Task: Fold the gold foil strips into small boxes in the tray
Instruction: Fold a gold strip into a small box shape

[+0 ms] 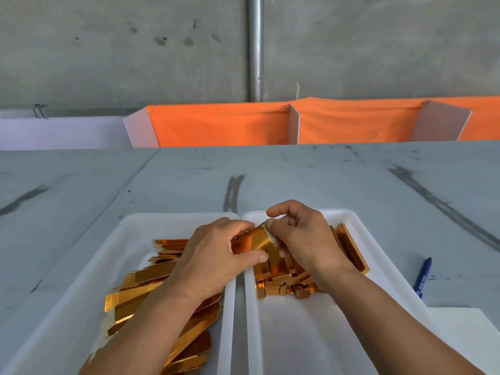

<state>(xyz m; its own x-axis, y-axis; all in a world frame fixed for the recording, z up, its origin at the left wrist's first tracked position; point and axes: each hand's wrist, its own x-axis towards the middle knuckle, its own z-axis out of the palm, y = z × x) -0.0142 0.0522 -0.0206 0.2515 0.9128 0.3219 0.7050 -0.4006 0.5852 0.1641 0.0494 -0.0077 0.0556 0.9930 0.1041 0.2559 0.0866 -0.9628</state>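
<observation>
Both hands hold one gold foil strip (253,240), partly folded into a box shape, above the gap between two white trays. My left hand (213,255) grips its left end, thumb below and fingers curled over the top. My right hand (300,234) pinches its right end with curled fingers. The left tray (135,228) holds a heap of flat gold strips (140,290), partly hidden under my left forearm. The right tray (349,216) holds several folded gold boxes (281,280), and longer folded pieces (351,250) lean by its right wall.
A blue pen (422,277) lies on the grey table to the right of the right tray. A white sheet (465,334) sits at the near right. Orange cloth with white dividers (295,123) runs along the table's far edge below a concrete wall.
</observation>
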